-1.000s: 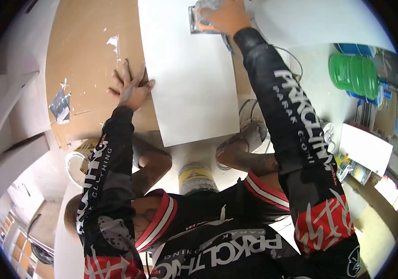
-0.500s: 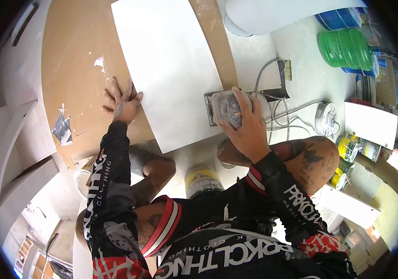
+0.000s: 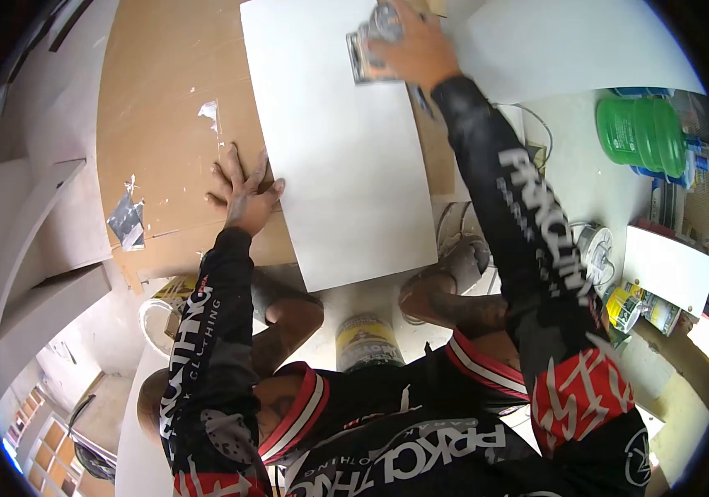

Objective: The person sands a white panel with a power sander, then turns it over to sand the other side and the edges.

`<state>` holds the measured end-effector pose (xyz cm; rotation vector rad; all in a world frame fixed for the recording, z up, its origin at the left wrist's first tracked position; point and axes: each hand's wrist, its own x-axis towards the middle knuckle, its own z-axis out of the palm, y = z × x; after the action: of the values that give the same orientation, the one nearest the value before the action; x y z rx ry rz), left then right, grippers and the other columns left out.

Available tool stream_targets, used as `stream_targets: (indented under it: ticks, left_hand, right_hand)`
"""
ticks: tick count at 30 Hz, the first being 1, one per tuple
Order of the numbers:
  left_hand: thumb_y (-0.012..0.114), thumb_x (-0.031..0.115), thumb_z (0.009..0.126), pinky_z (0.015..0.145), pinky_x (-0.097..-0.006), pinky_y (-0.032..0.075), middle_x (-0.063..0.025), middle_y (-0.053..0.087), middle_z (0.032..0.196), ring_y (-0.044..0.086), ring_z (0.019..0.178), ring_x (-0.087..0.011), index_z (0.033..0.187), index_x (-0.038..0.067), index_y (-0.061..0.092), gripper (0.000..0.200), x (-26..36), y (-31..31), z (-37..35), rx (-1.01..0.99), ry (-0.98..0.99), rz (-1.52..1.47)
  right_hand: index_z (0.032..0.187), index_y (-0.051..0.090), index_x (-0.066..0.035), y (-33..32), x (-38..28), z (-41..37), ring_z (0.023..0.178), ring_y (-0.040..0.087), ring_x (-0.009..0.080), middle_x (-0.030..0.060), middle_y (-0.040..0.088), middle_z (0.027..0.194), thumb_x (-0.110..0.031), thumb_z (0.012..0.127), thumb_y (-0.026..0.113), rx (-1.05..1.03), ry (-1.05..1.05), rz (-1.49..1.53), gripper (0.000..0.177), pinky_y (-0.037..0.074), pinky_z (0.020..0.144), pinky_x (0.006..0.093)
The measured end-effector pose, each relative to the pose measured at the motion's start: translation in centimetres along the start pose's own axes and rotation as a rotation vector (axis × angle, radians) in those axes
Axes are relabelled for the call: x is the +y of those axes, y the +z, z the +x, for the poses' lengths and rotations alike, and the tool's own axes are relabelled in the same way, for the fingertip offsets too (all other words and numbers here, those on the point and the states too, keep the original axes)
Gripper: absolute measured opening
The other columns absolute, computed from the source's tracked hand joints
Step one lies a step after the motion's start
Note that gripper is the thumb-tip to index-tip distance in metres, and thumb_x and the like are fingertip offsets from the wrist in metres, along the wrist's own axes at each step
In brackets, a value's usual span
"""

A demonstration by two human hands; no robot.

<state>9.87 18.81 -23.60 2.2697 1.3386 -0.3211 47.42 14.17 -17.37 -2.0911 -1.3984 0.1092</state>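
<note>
A long white panel (image 3: 346,166) lies on a brown cardboard sheet (image 3: 164,99). My right hand (image 3: 421,50) is wrapped over a power sander (image 3: 362,54), whose pad rests at the far right edge of the panel. Motion slightly blurs that hand and the tool. At the panel's left edge, my left hand (image 3: 246,195) lies with fingers spread on the cardboard, its thumb touching the panel. The sander's cord is mostly hidden behind my right arm.
A paint bucket (image 3: 368,341) stands between my legs, and another bucket (image 3: 159,319) is at the left. A green water jug (image 3: 640,132) lies at the right. Paint cans (image 3: 624,308), a cord reel (image 3: 596,246) and a curved white sheet (image 3: 570,50) are also on the right.
My right hand has slid the sander away from me, from the panel's near right side to its far right edge. My left hand stays planted. The whole view has shifted slightly.
</note>
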Motion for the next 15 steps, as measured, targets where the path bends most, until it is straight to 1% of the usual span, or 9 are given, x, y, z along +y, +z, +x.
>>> stream_targets:
  ticks: [1, 3, 6, 7, 9, 10, 11, 13, 15]
  left_hand:
    - [0.06, 0.062, 0.091, 0.104, -0.0818, -0.01, -0.0081, -0.009, 0.171, -0.017, 0.151, -0.049, 0.155, 0.041, 0.037, 0.072, -0.1, -0.1, -0.1, -0.005, -0.007, 0.002]
    - [0.06, 0.063, 0.091, 0.104, -0.0821, -0.009, -0.0087, -0.008, 0.171, -0.016, 0.151, -0.0492, 0.155, 0.04, 0.038, 0.072, 0.1, -0.2, -0.2, 0.001, 0.007, 0.002]
    - [0.059, 0.064, 0.091, 0.105, -0.0824, -0.006, -0.0078, -0.008, 0.171, -0.015, 0.152, -0.0489, 0.155, 0.042, 0.038, 0.071, 0.0, 0.2, 0.0, 0.019, -0.012, 0.06]
    - [0.059, 0.064, 0.091, 0.105, -0.0824, -0.006, -0.0078, -0.008, 0.171, -0.015, 0.152, -0.0489, 0.155, 0.042, 0.038, 0.071, -0.1, 0.4, 0.1, 0.01, -0.008, 0.057]
    - [0.056, 0.066, 0.091, 0.105, -0.0833, -0.003, -0.0067, -0.007, 0.171, -0.014, 0.152, -0.0487, 0.155, 0.044, 0.036, 0.071, -0.6, 0.8, 0.5, 0.048, 0.0, 0.082]
    - [0.054, 0.067, 0.092, 0.105, -0.0835, -0.003, -0.0059, -0.007, 0.171, -0.013, 0.152, -0.0485, 0.155, 0.046, 0.033, 0.07, -0.6, 0.9, 0.5, 0.056, -0.005, 0.111]
    - [0.054, 0.067, 0.092, 0.105, -0.0835, -0.003, -0.0059, -0.007, 0.171, -0.013, 0.152, -0.0485, 0.155, 0.046, 0.033, 0.07, -0.6, 0.9, 0.4, 0.041, -0.007, 0.104]
    - [0.052, 0.068, 0.092, 0.105, -0.0832, -0.005, -0.006, -0.007, 0.171, -0.014, 0.152, -0.048, 0.156, 0.045, 0.032, 0.07, -0.8, 1.0, 0.8, 0.058, 0.014, 0.077]
    - [0.052, 0.066, 0.093, 0.104, -0.0827, -0.007, -0.0055, -0.007, 0.171, -0.014, 0.152, -0.0475, 0.156, 0.045, 0.032, 0.07, -1.2, 1.6, 1.2, 0.056, 0.012, 0.056]
  right_hand:
    - [0.147, 0.047, -0.006, 0.9, 1.1, 2.4, 0.135, 0.044, 0.0432, 0.0249, 0.05, 0.145, -0.043, 0.086, 0.067, -0.047, -0.069, 0.12, 0.074, 0.036, 0.112, 0.0503]
    - [0.149, 0.044, -0.008, 1.3, 0.4, 6.1, 0.132, 0.049, 0.0388, 0.0247, 0.051, 0.145, -0.039, 0.085, 0.069, 0.04, -0.12, -0.391, 0.075, 0.039, 0.11, 0.047]
    - [0.154, 0.037, -0.01, 2.5, 0.9, 8.3, 0.128, 0.052, 0.0404, 0.0242, 0.052, 0.144, -0.034, 0.085, 0.07, 0.039, -0.325, -0.529, 0.08, 0.041, 0.109, 0.0464]
    - [0.154, 0.037, -0.01, 2.4, 1.1, 7.9, 0.128, 0.052, 0.0404, 0.0242, 0.052, 0.144, -0.034, 0.085, 0.07, 0.031, -0.32, -0.533, 0.08, 0.041, 0.109, 0.0464]
    - [0.155, 0.034, -0.012, -2.2, -4.3, 4.6, 0.128, 0.052, 0.0424, 0.0268, 0.052, 0.143, -0.03, 0.084, 0.071, -0.331, 0.352, 0.166, 0.082, 0.043, 0.108, 0.0471]
    - [0.154, 0.036, -0.013, -2.0, -3.9, 2.1, 0.129, 0.049, 0.0459, 0.0304, 0.052, 0.142, -0.031, 0.084, 0.069, -0.178, 0.183, 0.185, 0.08, 0.043, 0.108, 0.0491]
    - [0.155, 0.034, -0.014, -2.0, -5.1, 0.0, 0.126, 0.051, 0.0482, 0.0323, 0.051, 0.141, -0.031, 0.086, 0.069, -0.085, 0.144, -0.114, 0.08, 0.045, 0.106, 0.047]
    - [0.156, 0.032, -0.014, -2.6, -5.7, -4.9, 0.132, 0.046, 0.0492, 0.0251, 0.047, 0.149, -0.033, 0.086, 0.069, -0.063, 0.07, -0.098, 0.082, 0.041, 0.11, 0.0467]
    - [0.151, 0.041, -0.025, -3.6, -6.8, -10.8, 0.106, 0.063, 0.0402, 0.0182, 0.052, 0.131, -0.039, 0.081, 0.077, -0.07, 0.083, 0.002, 0.08, 0.052, 0.094, 0.0471]
